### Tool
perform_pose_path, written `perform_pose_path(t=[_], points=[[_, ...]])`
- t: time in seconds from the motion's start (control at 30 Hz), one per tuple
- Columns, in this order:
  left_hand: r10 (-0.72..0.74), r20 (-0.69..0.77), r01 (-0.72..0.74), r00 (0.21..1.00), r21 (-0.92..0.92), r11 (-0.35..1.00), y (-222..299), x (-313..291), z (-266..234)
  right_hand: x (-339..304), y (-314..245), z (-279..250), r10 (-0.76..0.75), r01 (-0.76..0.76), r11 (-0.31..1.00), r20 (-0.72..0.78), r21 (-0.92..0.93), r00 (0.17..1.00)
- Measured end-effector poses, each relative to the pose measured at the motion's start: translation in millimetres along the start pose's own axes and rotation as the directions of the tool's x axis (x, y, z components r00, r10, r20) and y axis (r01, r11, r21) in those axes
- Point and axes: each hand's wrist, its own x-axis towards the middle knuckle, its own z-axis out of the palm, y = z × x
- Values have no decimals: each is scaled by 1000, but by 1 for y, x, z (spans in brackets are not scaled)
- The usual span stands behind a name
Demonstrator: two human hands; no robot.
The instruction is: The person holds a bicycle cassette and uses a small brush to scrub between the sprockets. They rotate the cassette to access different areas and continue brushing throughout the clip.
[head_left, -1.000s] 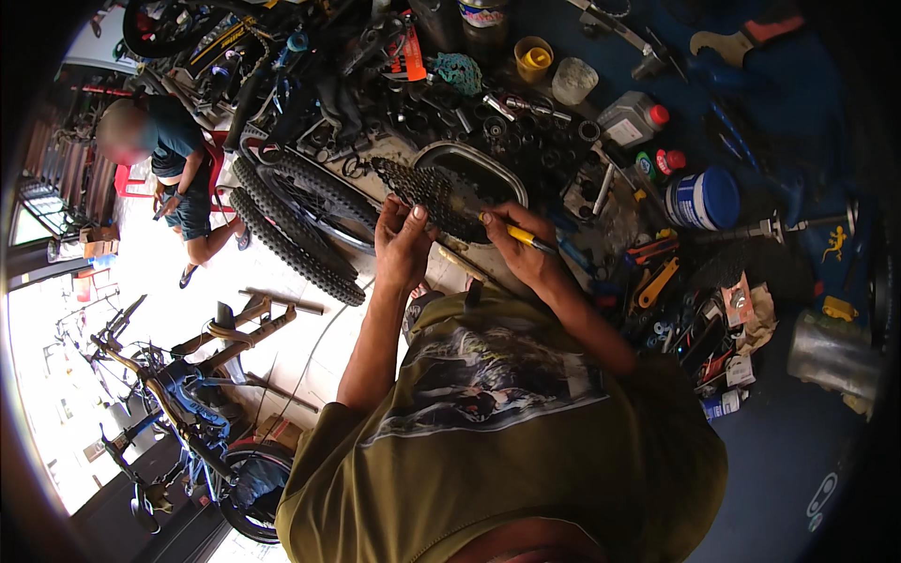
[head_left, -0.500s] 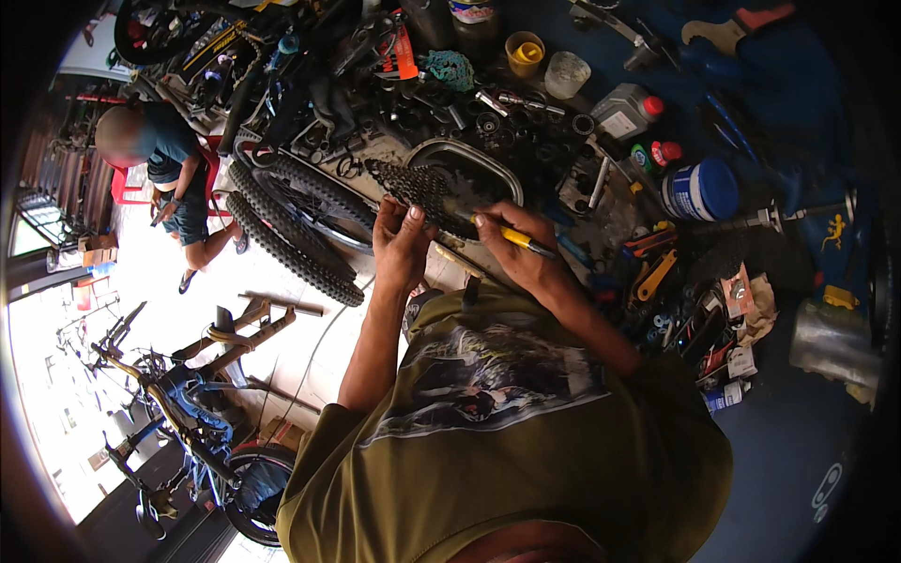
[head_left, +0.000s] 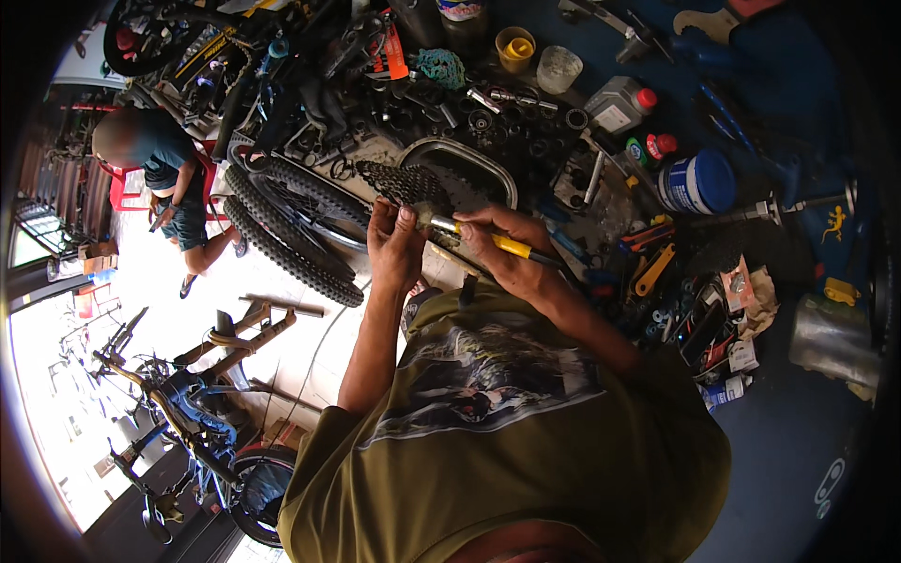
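Observation:
A dark bicycle cassette [head_left: 402, 180] is held up over the cluttered bench, its toothed sprockets stacked at a tilt. My left hand [head_left: 394, 246] is closed on its near edge with thumb and fingers pinched. In my right hand [head_left: 514, 251] is a yellow-handled brush [head_left: 511, 246] with a dark rear end and a silver collar. Its pale tip points left, close to the cassette's underside and my left fingertips; whether it touches is hard to make out.
Behind the cassette lies a metal-rimmed tray [head_left: 508, 174]. Bicycle tyres [head_left: 282, 239] stand to the left. Right are a blue-lidded tub [head_left: 696, 183], a grey bottle [head_left: 619, 105] and loose tools. A person [head_left: 169, 178] sits far left; a bicycle [head_left: 192, 413] stands lower left.
The brush has swung and moved left toward the cassette, bringing its silver collar and pale tip into view. My right hand has turned with it; my left hand and the cassette shifted slightly left.

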Motion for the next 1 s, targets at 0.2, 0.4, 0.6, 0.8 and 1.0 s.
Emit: perform_pose_path(t=[0.2,0.4,0.6,0.8,1.0], points=[[8,-17,-9,1000,-38,999,-8,1,-5,-13,39,-35,60,-51,985,51,-167,997],[-15,-8,14,1000,-74,997,-6,1,-14,-15,49,-55,37,-21,872,22,-489,999],[-258,9,252,966,-257,933,31,9,6,6,65,-61,-182,199,763,91,-615,979],[-305,1,302,952,-151,941,39,16,-4,18,82,-62,-237,313,637,207,-705,949],[-46,15,46,999,9,999,24,9,-10,26,80,-61,-144,175,716,102,-676,984]])
